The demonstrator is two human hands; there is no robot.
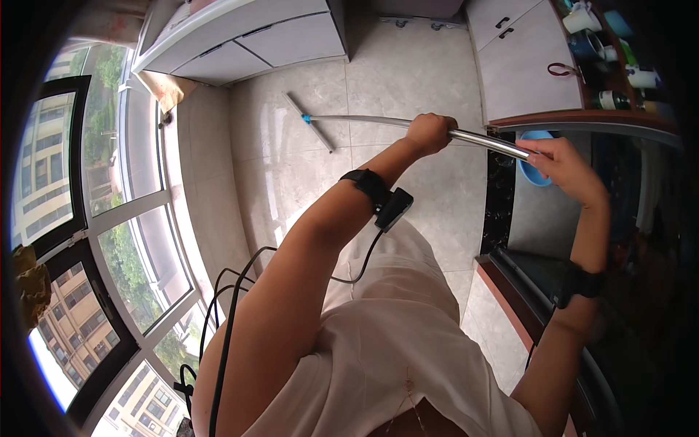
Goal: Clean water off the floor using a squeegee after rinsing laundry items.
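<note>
My left hand [431,134] is wrapped around the metal pole of a long-handled floor wiper [486,141], about midway along it. Near the pole's upper end, my right hand [562,166] grips it with thumb and fingers. The wiper's thin grey head [319,135] rests on the tiled floor [404,76] at the far left, joined to the pole by a blue connector [306,118]. Whether the head is a squeegee blade or a flat mop, I cannot tell. Black straps with small devices are on both forearms.
Windows [147,235] and a low tiled wall [210,164] run along the left. A white drawer cabinet [273,41] stands ahead. At right are a cabinet [529,65], shelves with cups, a blue basin [527,175] and a dark threshold [498,196]. Black cables [232,328] hang by my left arm.
</note>
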